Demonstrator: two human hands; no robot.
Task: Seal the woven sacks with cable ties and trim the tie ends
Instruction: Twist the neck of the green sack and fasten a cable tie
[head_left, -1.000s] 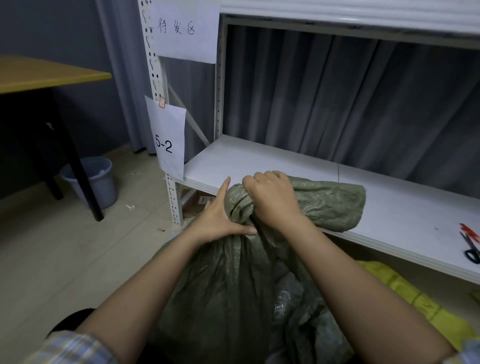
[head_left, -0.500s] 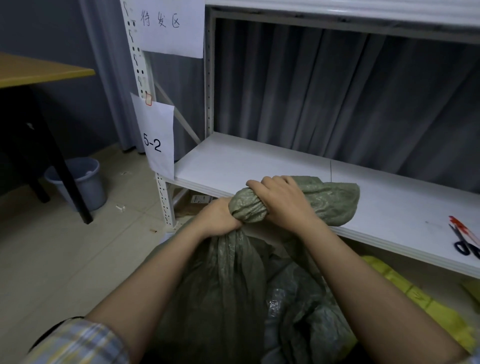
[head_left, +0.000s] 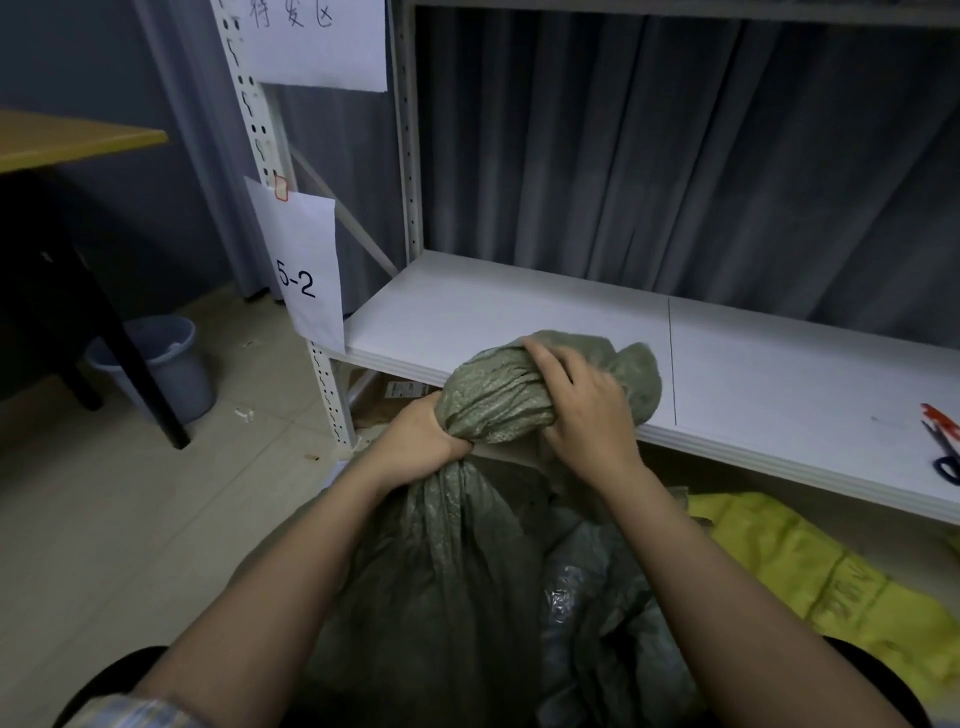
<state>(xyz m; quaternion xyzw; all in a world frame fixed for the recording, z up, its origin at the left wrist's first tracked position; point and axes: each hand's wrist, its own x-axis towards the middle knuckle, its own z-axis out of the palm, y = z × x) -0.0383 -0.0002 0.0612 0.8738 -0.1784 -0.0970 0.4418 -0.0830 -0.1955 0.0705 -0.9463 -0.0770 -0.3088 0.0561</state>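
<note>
A person's two bare hands work the gathered mouth of a green woven sack (head_left: 467, 571) standing on the floor in front of a white shelf (head_left: 519, 312). Left hand (head_left: 421, 441), grip clenched round the sack's neck just below the bunched top, fingers curled under the fabric. Right hand (head_left: 587, 415) lies over the bunched top w/ fingers curled into the folds, grasping it; the bundle leans against the shelf's front edge. No cable tie can be made out on the neck. Scissors (head_left: 943, 441) w/ red and blue parts lie on the shelf at far right, well apart from both hands. A yellow sack (head_left: 831, 582) lies under the shelf, right of the green one. At left, a paper label marked "5-2" (head_left: 306, 270) hangs on the rack upright; beyond it a grey bucket (head_left: 171, 364) stands on the tiled floor beside a dark bench leg (head_left: 130, 353). Grey curtain (head_left: 675, 156) behind the shelf.
</note>
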